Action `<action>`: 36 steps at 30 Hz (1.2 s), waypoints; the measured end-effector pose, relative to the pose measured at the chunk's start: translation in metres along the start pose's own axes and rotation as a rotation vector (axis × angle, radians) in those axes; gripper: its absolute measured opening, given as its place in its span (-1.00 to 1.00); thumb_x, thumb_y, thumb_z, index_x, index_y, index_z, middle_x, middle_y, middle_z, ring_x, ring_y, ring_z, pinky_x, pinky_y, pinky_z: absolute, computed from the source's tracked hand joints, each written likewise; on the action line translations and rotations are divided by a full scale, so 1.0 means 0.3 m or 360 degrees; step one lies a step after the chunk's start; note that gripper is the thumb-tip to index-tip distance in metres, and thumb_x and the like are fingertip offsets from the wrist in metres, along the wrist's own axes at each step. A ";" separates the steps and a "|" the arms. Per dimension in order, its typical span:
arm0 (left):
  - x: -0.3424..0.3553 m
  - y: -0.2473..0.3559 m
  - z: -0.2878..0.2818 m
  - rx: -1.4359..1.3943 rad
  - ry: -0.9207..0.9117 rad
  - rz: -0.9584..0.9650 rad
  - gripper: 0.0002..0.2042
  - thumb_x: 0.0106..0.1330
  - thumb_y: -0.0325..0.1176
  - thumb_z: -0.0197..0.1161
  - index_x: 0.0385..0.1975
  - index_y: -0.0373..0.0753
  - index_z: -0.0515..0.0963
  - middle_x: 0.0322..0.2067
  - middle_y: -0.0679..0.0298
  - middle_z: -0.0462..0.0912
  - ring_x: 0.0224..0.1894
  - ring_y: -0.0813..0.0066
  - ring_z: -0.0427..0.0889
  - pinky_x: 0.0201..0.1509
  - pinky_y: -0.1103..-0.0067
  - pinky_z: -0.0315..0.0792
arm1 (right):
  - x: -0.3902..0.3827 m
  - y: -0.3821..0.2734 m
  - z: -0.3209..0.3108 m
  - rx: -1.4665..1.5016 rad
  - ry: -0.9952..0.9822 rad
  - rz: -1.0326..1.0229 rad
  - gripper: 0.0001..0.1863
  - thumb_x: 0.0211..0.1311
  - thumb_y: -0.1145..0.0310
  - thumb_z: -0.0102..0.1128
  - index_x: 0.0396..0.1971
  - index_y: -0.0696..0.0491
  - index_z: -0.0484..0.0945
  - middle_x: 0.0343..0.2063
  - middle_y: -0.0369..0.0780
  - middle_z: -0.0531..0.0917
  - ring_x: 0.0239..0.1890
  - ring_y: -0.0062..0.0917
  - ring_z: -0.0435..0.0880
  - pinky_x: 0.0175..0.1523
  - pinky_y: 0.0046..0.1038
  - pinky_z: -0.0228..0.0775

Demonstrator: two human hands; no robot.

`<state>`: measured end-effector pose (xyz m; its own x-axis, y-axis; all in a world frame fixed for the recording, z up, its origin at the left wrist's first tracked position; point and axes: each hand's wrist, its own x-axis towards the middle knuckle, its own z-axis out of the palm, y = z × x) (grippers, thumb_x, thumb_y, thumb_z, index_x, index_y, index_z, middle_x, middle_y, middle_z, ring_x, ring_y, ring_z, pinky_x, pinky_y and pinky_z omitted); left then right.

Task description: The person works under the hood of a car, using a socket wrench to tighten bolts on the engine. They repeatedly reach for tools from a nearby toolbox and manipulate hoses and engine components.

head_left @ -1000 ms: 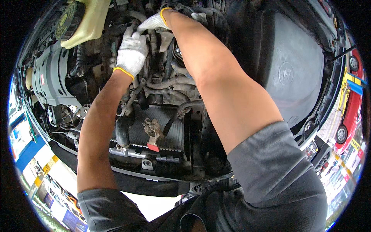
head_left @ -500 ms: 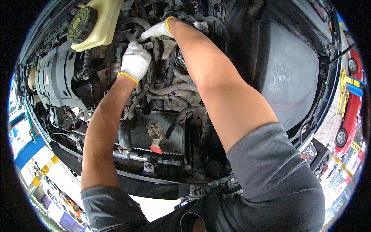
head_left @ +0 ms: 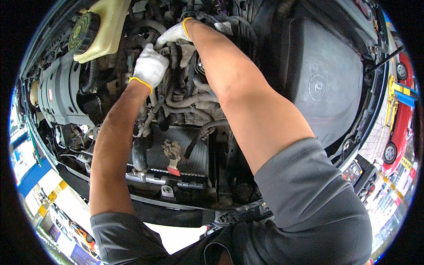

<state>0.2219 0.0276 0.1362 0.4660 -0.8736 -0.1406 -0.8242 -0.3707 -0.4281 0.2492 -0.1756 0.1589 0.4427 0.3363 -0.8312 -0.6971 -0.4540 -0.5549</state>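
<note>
I lean over an open car engine bay. My left hand [head_left: 150, 66], in a white glove with a yellow cuff, is curled down among the hoses and metal parts of the engine [head_left: 185, 101]. My right hand [head_left: 173, 34], gloved the same way, reaches further back, its fingers bent onto the same cluster of parts just beyond the left hand. What the fingers grip is hidden by the gloves. Black hoses [head_left: 194, 99] run below both hands.
A yellowish fluid reservoir with a dark cap [head_left: 95, 28] sits at the upper left. A grey engine cover [head_left: 59, 90] lies left, a large dark air box [head_left: 327, 88] right. The radiator [head_left: 176, 154] spans the front edge. A red car [head_left: 399, 119] stands outside, right.
Both hands stay on the same cluster of engine parts; the left hand has shifted slightly. The view has tilted a little, so the reservoir and hands sit higher in the picture.
</note>
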 end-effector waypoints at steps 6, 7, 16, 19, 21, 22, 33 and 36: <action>0.027 -0.006 0.019 -0.0034 0.0168 0.0069 -0.90 0.13 -0.42 0.35 -0.50 -0.19 0.81 -0.45 0.06 0.81 -0.16 0.01 0.79 -0.08 0.25 0.71 | 0.163 0.056 -0.085 -0.0017 -0.0014 -0.0303 -0.14 0.38 -0.19 0.48 0.55 -0.03 0.54 0.56 -0.08 0.52 0.35 -0.21 0.69 0.35 -0.03 0.66; 0.020 -0.007 0.028 -0.0059 0.0181 0.0059 -0.91 0.12 -0.42 0.35 -0.51 -0.20 0.80 -0.45 0.06 0.81 -0.17 0.00 0.79 -0.08 0.25 0.70 | 0.167 0.051 -0.080 -0.0011 -0.0039 -0.0262 -0.10 0.37 -0.22 0.49 0.58 -0.04 0.53 0.57 -0.09 0.52 0.44 -0.22 0.61 0.48 -0.06 0.53; -0.002 -0.006 0.022 -0.0059 0.0209 0.0086 -0.92 0.10 -0.41 0.35 -0.57 -0.16 0.74 -0.49 0.08 0.79 -0.31 0.01 0.78 -0.06 0.25 0.69 | 0.089 0.051 -0.038 0.0141 -0.0030 -0.0210 -0.32 0.47 -0.16 0.44 0.41 -0.05 0.64 0.43 -0.13 0.65 0.16 -0.30 0.81 0.17 -0.04 0.82; 0.005 -0.013 0.035 -0.0054 0.0259 0.0075 -0.92 0.10 -0.41 0.36 -0.61 -0.14 0.72 -0.51 0.10 0.77 -0.32 0.05 0.79 -0.05 0.28 0.69 | 0.092 0.053 -0.045 0.0268 -0.0099 -0.0145 -0.37 0.49 -0.13 0.43 0.36 -0.05 0.66 0.32 -0.12 0.73 0.06 -0.32 0.86 0.09 -0.07 0.88; 0.009 -0.013 0.050 -0.0035 0.0260 0.0066 -0.91 0.11 -0.41 0.36 -0.62 -0.13 0.71 -0.52 0.11 0.77 -0.31 0.07 0.80 -0.05 0.29 0.69 | 0.096 0.051 -0.050 0.0278 -0.0115 -0.0117 -0.37 0.50 -0.13 0.43 0.37 -0.05 0.66 0.27 -0.13 0.76 0.04 -0.32 0.86 0.07 -0.08 0.89; 0.011 -0.008 0.051 -0.0015 0.0248 0.0065 -0.90 0.12 -0.42 0.36 -0.61 -0.13 0.72 -0.52 0.11 0.77 -0.31 0.06 0.80 -0.04 0.28 0.69 | 0.092 0.050 -0.052 0.0273 -0.0133 -0.0105 -0.37 0.50 -0.13 0.42 0.37 -0.05 0.65 0.26 -0.14 0.77 0.05 -0.32 0.86 0.06 -0.08 0.90; 0.024 -0.003 0.006 -0.0091 0.0310 0.0068 -0.91 0.17 -0.44 0.33 -0.56 -0.14 0.71 -0.51 0.15 0.78 -0.37 0.12 0.79 0.09 0.27 0.62 | 0.135 0.063 -0.076 0.0135 0.0041 -0.0310 -0.26 0.51 -0.12 0.42 0.54 -0.05 0.57 0.48 -0.05 0.63 0.44 -0.31 0.61 0.33 -0.12 0.69; -0.034 0.000 0.041 -0.0172 0.0271 0.0012 -0.90 0.21 -0.44 0.31 -0.51 -0.12 0.73 -0.50 0.15 0.80 -0.37 0.14 0.81 0.10 0.25 0.60 | 0.105 0.053 -0.017 0.0235 -0.0166 -0.0253 -0.22 0.51 -0.13 0.41 0.59 -0.05 0.55 0.57 -0.05 0.56 0.57 -0.33 0.48 0.59 -0.15 0.46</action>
<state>0.2213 0.0405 0.1266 0.4058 -0.9138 0.0137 -0.8615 -0.3875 -0.3281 0.2549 -0.1766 0.1238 0.4981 0.4807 -0.7217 -0.7018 -0.2653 -0.6611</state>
